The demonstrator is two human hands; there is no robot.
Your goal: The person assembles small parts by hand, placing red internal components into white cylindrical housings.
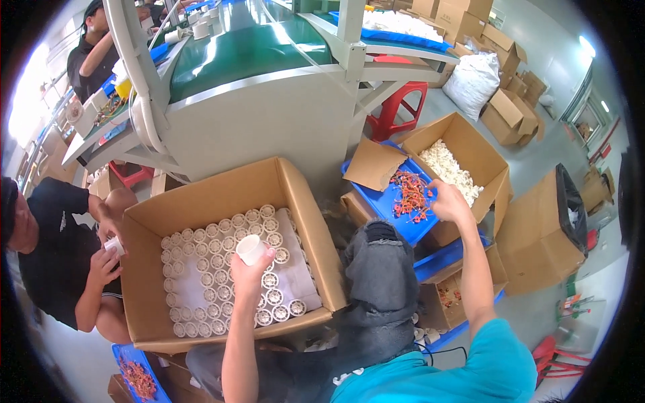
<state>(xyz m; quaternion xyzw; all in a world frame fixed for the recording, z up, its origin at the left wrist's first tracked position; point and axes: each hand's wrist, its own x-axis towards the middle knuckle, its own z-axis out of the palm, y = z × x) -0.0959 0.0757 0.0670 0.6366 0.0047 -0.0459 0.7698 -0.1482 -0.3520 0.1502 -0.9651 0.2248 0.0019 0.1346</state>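
My left hand (248,272) is wrapped round a white plastic cup-shaped part (250,249), its open end facing up. It is above a large cardboard box (306,221), where many round white slotted parts (238,220) stand in rows on a pale sheet. Off to the right, my right hand (449,203) reaches over a blue tray (376,201), at the edge of a pile of small red and orange wired pieces (410,193). Its fingers are bent together. Whatever they pinch is too small to make out.
A carton of small white parts (449,166) adjoins the blue tray. At left, a co-worker (57,248) holds a white part beside the large box. A green conveyor (248,57) stands ahead, with a red stool (400,111) by it. Another tray of red wired pieces (136,379) is lower left.
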